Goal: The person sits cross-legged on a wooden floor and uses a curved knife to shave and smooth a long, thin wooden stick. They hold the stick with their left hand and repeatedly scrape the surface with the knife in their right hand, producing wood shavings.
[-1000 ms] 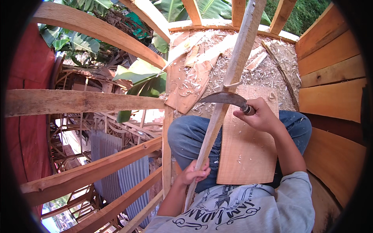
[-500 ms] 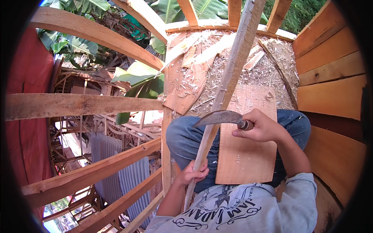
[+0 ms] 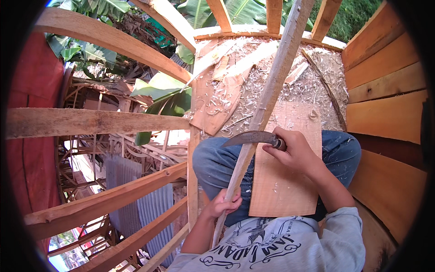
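Observation:
A long wooden pole (image 3: 272,86) runs slanting from the top of the view down past my left side. My left hand (image 3: 225,202) is wrapped round its lower part. In my right hand (image 3: 292,149) is a sickle-like curved knife (image 3: 249,137), gripped by its dark handle. The blade lies across the pole above my left hand, its tip pointing left. A flat wooden board (image 3: 285,186) rests on my lap beneath the right hand, between my bent knees, with a few shavings on it.
Curled shavings and loose wood pieces (image 3: 222,102) cover the floor ahead. Wooden rails (image 3: 99,122) stand on the left, with corrugated sheets (image 3: 154,213) beyond and below them. A plank wall (image 3: 385,113) closes the right side. Banana leaves (image 3: 244,18) show past the far rail.
My right hand and the knife have shifted slightly left, and the wrist has turned. The left hand keeps its hold on the pole. The board has tilted a little.

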Available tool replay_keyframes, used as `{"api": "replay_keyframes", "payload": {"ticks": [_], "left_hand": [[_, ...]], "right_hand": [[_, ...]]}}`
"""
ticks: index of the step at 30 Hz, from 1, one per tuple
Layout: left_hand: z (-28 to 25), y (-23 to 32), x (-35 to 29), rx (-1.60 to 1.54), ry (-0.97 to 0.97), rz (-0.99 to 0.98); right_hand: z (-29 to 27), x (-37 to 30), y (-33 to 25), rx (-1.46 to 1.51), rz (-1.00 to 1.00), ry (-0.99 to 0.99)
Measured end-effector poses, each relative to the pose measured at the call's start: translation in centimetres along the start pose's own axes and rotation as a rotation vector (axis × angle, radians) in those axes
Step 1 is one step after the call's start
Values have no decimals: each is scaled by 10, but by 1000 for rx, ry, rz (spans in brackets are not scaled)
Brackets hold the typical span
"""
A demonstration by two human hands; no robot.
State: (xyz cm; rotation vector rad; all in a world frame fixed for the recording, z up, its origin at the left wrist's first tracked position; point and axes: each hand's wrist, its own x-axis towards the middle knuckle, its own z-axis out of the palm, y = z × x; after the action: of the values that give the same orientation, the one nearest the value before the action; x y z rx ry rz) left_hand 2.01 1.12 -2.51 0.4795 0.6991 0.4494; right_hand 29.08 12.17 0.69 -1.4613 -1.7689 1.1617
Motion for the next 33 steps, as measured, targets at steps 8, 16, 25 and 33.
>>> {"api": "replay_keyframes", "payload": {"ticks": [8,16,25,33], "left_hand": [[4,-1,0,39,22,17],[5,-4,-2,101,47,38],[9,1,-1,193,96,16],[7,-2,0,214,73,27]], "right_hand": [[10,-5,8,-145,-264,161],[4,-1,14,9,-67,173],[7,-3,24,7,-143,196],[9,-5,19,78,-198,149]]}}
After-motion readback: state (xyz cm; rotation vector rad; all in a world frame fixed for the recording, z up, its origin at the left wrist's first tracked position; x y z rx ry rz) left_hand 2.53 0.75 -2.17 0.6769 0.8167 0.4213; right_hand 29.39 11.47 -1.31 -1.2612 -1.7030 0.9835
